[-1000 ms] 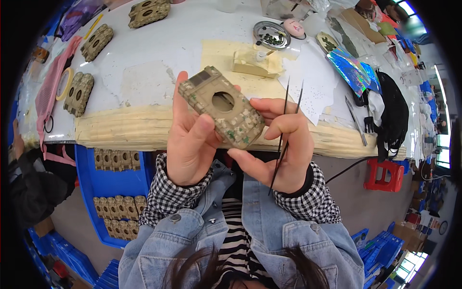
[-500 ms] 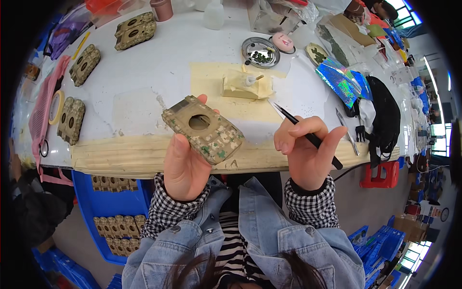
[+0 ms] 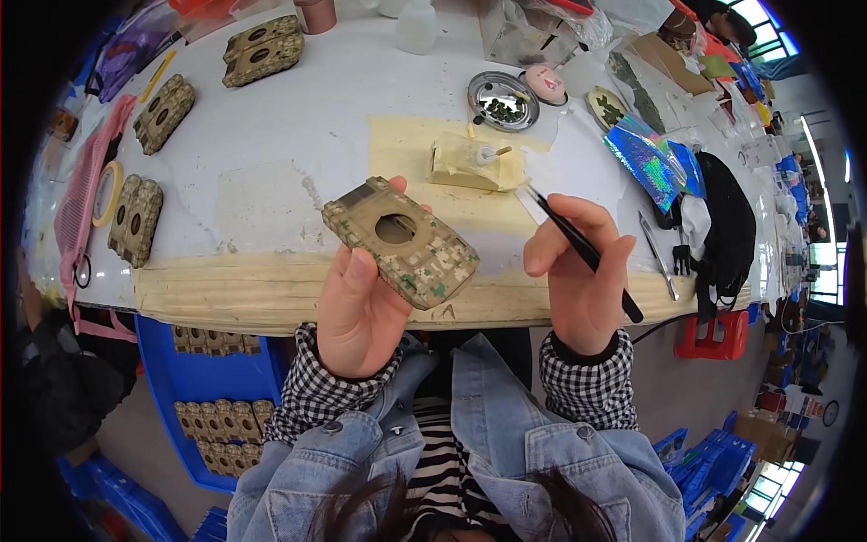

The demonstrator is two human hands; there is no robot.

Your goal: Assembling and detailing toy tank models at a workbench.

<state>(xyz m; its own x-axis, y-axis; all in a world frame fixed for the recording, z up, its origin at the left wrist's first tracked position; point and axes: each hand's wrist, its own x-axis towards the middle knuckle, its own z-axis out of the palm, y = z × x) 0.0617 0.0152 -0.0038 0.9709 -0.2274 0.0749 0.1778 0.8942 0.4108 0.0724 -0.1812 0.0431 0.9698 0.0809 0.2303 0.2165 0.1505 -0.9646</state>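
Observation:
A camouflage model tank hull [image 3: 424, 262], with a round hole in its top, is gripped in my left hand [image 3: 361, 312] above the table's front edge. Its far end tilts up to the left, and green and pale square patches cover the near part. My right hand [image 3: 587, 280] is closed on black tweezers [image 3: 578, 240], whose tips point away to the upper left, apart from the hull. Beyond both hands stands a tape-covered block [image 3: 470, 165] with small pegs sticking up. Behind it is a round metal dish [image 3: 499, 83] of small dark green pieces.
More hulls stand at left [image 3: 163, 117] and far left [image 3: 262, 52]. A blue tray [image 3: 199, 384] below the table holds several hulls. Metal tweezers [image 3: 659, 257], a shiny holographic sheet [image 3: 643, 163] and a black bag [image 3: 727, 221] lie at right. A red stool [image 3: 713, 336] stands below.
The hull and my left hand have shifted slightly right in view, and the hull has turned a little. My right hand still holds the tweezers, with its fingers slightly repositioned.

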